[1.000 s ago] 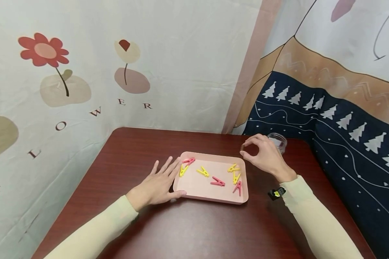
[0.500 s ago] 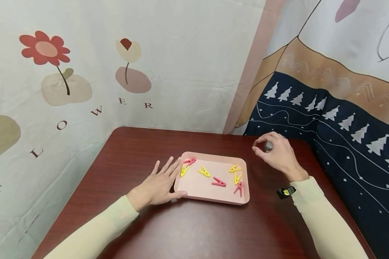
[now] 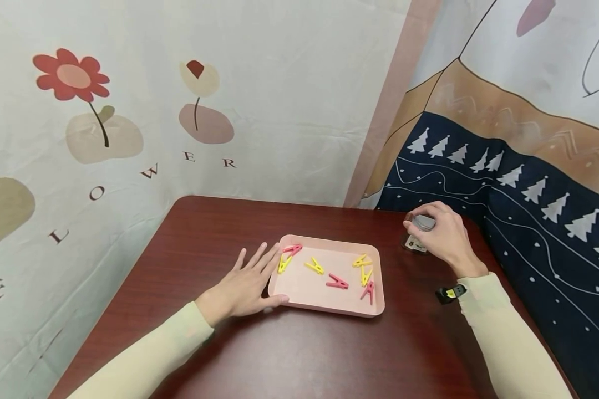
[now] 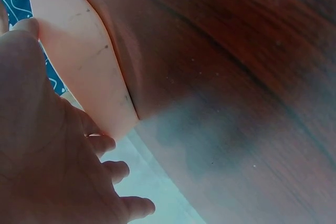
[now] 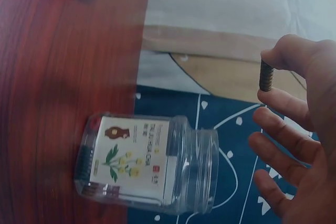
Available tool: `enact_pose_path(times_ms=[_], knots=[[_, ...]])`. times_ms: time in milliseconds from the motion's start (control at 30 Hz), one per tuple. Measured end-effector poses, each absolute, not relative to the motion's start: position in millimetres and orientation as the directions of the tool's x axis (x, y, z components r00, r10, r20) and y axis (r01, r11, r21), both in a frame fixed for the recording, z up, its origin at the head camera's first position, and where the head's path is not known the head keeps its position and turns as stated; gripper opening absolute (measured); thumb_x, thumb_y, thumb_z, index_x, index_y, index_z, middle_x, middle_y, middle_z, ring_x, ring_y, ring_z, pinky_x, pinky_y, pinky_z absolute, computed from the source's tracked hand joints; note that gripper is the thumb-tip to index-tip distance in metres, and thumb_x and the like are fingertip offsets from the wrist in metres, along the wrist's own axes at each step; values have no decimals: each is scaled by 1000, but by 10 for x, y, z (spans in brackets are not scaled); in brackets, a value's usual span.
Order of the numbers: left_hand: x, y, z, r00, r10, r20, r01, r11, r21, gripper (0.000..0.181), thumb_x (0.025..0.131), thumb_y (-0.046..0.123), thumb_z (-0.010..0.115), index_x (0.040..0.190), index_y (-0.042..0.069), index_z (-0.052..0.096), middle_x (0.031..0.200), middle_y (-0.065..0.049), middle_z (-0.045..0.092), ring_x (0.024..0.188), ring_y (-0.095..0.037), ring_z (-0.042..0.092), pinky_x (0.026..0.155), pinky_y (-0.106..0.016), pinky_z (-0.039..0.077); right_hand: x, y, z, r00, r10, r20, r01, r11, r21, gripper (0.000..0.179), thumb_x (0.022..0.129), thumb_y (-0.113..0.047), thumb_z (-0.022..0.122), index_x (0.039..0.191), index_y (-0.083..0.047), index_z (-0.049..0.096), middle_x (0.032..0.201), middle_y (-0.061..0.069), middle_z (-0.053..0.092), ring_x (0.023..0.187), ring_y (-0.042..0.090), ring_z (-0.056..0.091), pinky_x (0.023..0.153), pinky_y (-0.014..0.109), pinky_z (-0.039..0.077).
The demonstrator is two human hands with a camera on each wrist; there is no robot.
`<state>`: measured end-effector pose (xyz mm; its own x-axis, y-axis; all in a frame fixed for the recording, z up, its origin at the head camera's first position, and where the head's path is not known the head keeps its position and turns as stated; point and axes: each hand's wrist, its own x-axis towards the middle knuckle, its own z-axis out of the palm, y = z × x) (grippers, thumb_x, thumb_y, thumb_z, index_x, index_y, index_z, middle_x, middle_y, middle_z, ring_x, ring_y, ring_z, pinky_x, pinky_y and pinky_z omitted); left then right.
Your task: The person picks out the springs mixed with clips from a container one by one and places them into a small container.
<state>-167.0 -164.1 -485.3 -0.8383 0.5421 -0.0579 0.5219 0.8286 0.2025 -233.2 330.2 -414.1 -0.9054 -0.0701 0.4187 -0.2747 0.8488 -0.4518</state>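
Observation:
Between thumb and index finger, my right hand pinches a small brown ribbed cylinder. It is close over the mouth of a clear jar, which stands upright on the table with a flower-printed label. Several small ribbed pieces lie at the jar's bottom, partly hidden behind the label. My left hand rests with spread, straight fingers along the left side of a pink tray. In the tray lie several yellow clothespins and red clothespins.
The dark red wooden table reaches back to a pale wall cloth with printed flowers. At the right, a navy cloth with white trees hangs beside the table edge. The jar is behind and right of the tray.
My right hand has moved right, away from the tray, carrying the brown ribbed cylinder to above the jar's mouth. My left hand stays at the tray's left side.

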Motion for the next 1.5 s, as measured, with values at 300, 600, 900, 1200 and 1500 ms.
enact_pose_path(times_ms=[300,600,900,1200,1500], knots=[[-1661,-1641,-4850,-841,539,-51,518,828,212,118,107,84,60,189,12,16,199,-7,13,185,-43,15,143,-81,16,-2387,3476,-4173,-876,-45,481,-280,858,-431,32,101,-28,89,120,-2,86,128,24,75,108,45,69,85,48,51],[-1679,-1630,-4853,-842,535,-63,512,831,219,117,107,82,62,189,14,13,199,-6,11,185,-42,14,144,-81,15,-2430,3627,-4198,-881,11,473,-239,852,-465,32,103,-28,86,121,-2,85,133,26,75,123,50,69,93,51,54],[-1677,-1640,-4855,-841,537,-63,513,830,218,117,107,83,60,189,12,14,199,-7,12,185,-44,15,143,-82,15,-2455,3736,-4243,-906,47,422,-185,851,-492,37,107,-30,81,126,2,82,143,30,73,133,52,66,111,70,53],[-1663,-1649,-4859,-842,537,-53,516,830,214,117,107,84,59,189,12,15,199,-7,13,185,-43,15,143,-81,16,-2457,3791,-4309,-916,57,396,-158,858,-488,39,108,-31,79,129,1,82,144,29,76,129,50,68,107,65,55],[-1659,-1657,-4849,-841,539,-50,518,828,214,117,108,85,58,188,11,17,199,-9,15,184,-44,17,143,-82,17,-2447,3808,-4347,-920,58,389,-150,863,-482,38,108,-31,80,129,1,83,142,28,77,123,47,68,102,60,55]])
